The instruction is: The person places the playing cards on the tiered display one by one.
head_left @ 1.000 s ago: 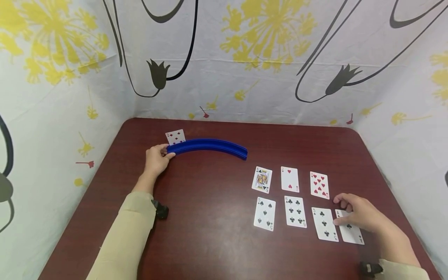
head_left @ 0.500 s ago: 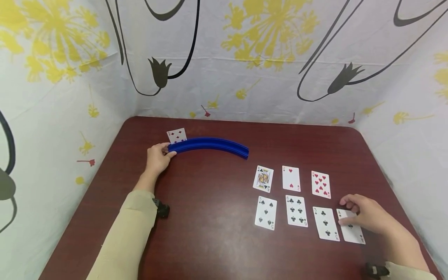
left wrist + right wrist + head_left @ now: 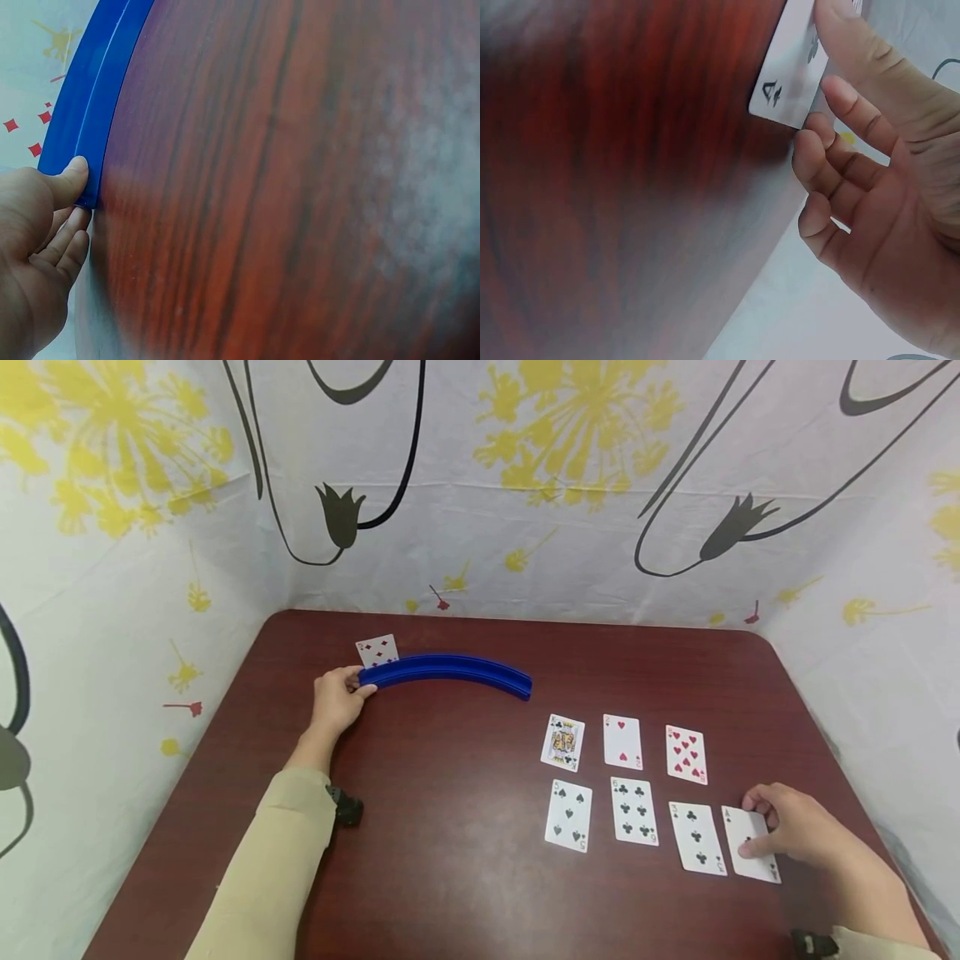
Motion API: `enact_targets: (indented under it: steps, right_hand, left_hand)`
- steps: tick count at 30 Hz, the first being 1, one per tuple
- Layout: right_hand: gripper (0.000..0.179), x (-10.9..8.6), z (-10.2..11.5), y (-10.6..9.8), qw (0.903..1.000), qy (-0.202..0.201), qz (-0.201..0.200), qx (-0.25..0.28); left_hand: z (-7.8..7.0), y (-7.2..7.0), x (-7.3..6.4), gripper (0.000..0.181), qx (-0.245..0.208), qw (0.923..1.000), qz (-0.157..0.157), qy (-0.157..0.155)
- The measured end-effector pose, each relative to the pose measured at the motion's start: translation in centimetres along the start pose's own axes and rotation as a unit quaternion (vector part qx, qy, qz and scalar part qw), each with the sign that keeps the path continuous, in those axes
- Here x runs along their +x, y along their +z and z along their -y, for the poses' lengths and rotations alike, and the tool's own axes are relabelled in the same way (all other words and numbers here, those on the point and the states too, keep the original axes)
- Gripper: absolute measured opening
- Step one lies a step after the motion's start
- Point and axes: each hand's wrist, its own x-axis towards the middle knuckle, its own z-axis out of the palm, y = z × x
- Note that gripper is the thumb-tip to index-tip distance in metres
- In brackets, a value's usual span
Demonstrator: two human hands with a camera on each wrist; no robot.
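Note:
In the head view, my left hand pinches the left end of a curved blue playing card holder. Its thumb lies over the holder's near end in the left wrist view. A diamond card stands behind that end, its lower part hidden. My right hand is at a black ace playing card, farthest right among the face-up cards. The thumb lies on the card's face, and the curled fingers are at its right edge.
Left of the ace lie the three of clubs, six of clubs and five of spades. A king of clubs, two of hearts and another heart card form the row behind. Patterned cloth surrounds the dark red table.
My right hand has shifted rightward across the ace; its thumb moved from the card's left edge onto the middle, its fingers toward the right edge. The left hand and holder have not moved.

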Motion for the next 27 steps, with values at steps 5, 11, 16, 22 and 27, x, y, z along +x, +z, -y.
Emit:
enact_targets:
  steps: [5, 11, 16, 22, 27]
  right_hand:
    - [0.071, 0.07, -0.36, 0.03, 0.9999, 0.002, 0.01, 0.002]
    - [0.061, -0.03, -0.55, 0.11, 0.9998, 0.001, -0.002, -0.019]
    - [0.065, -0.2, -0.71, 0.27, 0.9996, -0.003, -0.012, -0.027]
    - [0.066, -0.32, -0.69, 0.14, 0.9993, 0.032, 0.011, -0.017]
    - [0.081, -0.34, -1.03, -0.39, 0.9981, 0.048, -0.024, -0.029]
  left_hand:
    - [0.02, 0.04, -0.01, 0.043, -0.001, 1.0, -0.001, 0.004]
    - [0.08, 0.08, 0.0, 0.043, -0.003, 1.0, -0.002, 0.003]
    - [0.06, 0.06, -0.07, 0.043, -0.004, 1.0, 0.0, -0.001]
    - [0.03, 0.0, -0.11, 0.043, -0.007, 1.0, -0.001, -0.002]
    - [0.03, 0.02, -0.11, 0.043, -0.004, 1.0, -0.001, 0.001]
